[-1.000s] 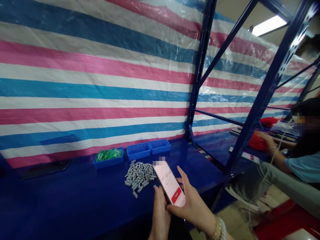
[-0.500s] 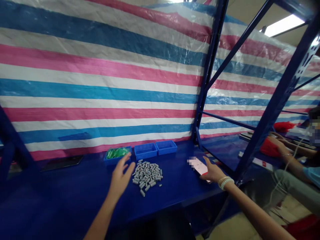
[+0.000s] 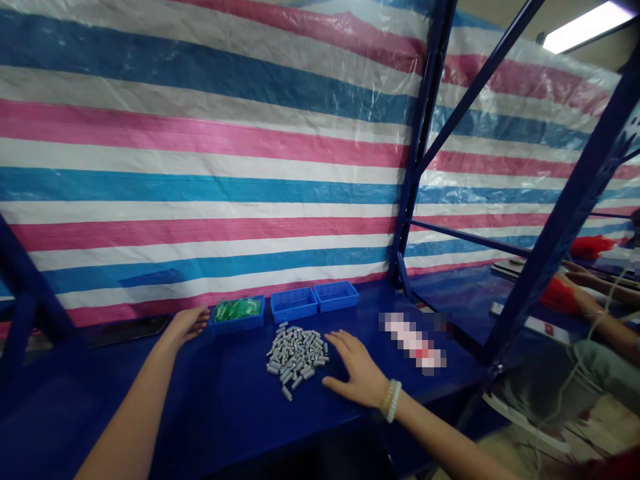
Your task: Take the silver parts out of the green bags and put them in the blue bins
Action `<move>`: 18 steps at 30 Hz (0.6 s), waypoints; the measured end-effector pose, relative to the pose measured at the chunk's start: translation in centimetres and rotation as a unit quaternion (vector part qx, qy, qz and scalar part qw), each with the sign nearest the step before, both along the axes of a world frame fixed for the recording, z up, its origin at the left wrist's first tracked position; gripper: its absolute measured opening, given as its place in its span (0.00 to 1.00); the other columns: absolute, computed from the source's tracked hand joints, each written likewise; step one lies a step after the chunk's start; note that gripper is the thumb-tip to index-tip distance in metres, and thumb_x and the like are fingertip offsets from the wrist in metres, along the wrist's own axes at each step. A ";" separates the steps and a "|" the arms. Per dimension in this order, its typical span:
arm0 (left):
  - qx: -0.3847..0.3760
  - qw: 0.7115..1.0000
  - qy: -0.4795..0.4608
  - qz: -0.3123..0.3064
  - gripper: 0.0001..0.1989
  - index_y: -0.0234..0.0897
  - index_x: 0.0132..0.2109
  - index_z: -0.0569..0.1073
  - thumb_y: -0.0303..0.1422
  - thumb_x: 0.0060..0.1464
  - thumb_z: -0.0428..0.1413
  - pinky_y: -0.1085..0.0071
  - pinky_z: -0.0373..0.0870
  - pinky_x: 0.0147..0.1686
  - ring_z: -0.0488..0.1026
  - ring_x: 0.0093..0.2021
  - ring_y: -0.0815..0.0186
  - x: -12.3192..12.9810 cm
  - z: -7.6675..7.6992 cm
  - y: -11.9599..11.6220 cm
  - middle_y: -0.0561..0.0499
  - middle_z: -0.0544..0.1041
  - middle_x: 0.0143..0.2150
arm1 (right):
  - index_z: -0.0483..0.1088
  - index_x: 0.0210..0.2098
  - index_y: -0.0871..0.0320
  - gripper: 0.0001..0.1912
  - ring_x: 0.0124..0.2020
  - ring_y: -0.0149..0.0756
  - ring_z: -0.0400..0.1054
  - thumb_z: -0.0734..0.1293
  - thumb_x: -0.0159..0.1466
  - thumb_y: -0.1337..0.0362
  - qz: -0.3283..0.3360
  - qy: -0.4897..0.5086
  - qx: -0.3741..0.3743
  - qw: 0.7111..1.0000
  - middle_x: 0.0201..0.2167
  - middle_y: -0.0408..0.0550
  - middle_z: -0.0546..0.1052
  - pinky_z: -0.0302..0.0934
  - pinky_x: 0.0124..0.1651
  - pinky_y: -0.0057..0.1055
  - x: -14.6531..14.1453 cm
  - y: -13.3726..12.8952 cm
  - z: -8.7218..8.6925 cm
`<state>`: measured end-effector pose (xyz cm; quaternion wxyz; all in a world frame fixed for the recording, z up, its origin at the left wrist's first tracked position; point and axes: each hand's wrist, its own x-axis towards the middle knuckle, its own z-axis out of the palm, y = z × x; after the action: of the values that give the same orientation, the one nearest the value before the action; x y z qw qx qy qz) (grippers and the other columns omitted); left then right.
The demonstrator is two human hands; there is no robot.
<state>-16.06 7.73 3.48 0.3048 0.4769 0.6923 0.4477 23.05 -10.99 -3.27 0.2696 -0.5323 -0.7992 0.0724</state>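
Observation:
A loose pile of small grey metal cylinders [image 3: 297, 355] lies on the blue table. Just to its right, my right hand [image 3: 357, 367] is open, palm down, thumb apart from the fingers, with nothing in it. My left hand [image 3: 189, 324] is at the left end of a blue tray [image 3: 238, 325] that contains green plastic packets [image 3: 239, 308]. Its fingers are loosely bent and apart, and nothing shows in them. Whether they touch the tray I cannot tell. Two more blue trays, a middle one [image 3: 294, 315] and a right one [image 3: 336, 305], stand beside it in a row.
A pink flat object [image 3: 413, 343], partly blurred out, lies right of my right hand. A dark flat object [image 3: 130, 330] is behind my left hand. Blue rack posts [image 3: 565, 193] rise on the right, where another person sits. A striped sheet [image 3: 225, 200] hangs behind.
My right hand has come off the pink flat object and moved left to the pile's edge. My left hand has moved left, from beside the pile to the left end of the green-filled tray.

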 end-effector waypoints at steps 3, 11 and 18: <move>-0.056 0.997 -0.039 -0.024 0.13 0.35 0.24 0.69 0.40 0.38 0.60 0.73 0.66 0.20 0.66 0.18 0.68 0.7 0.0 0.6 0.53 0.70 0.19 | 0.47 0.66 0.51 0.48 0.67 0.56 0.38 0.66 0.53 0.40 0.058 -0.045 -0.038 0.997 0.67 0.53 0.49 0.38 0.63 0.60 -3.5 0.7 0.5; -0.140 0.987 -0.081 -0.010 0.19 0.38 0.20 0.62 0.41 0.39 0.64 0.77 0.52 0.14 0.55 0.14 0.73 1.0 -0.4 2.5 0.59 0.59 0.13 | 0.42 0.67 0.49 0.53 0.68 0.58 0.33 0.63 0.51 0.34 0.107 -0.077 -0.048 0.990 0.69 0.53 0.45 0.31 0.63 0.61 -6.3 3.1 -0.2; -0.199 0.965 -0.166 -0.021 0.15 0.37 0.22 0.65 0.34 0.41 0.65 0.73 0.67 0.20 0.63 0.17 0.70 0.1 0.4 1.0 0.56 0.66 0.16 | 0.43 0.67 0.49 0.57 0.68 0.60 0.33 0.64 0.46 0.31 0.120 -0.080 -0.032 0.989 0.69 0.54 0.45 0.33 0.63 0.61 -7.3 3.7 -0.5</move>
<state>-15.97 8.71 3.91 0.5140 0.3397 0.6969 0.3671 15.74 -7.34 -3.78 0.1768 -0.4448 -0.8737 0.0867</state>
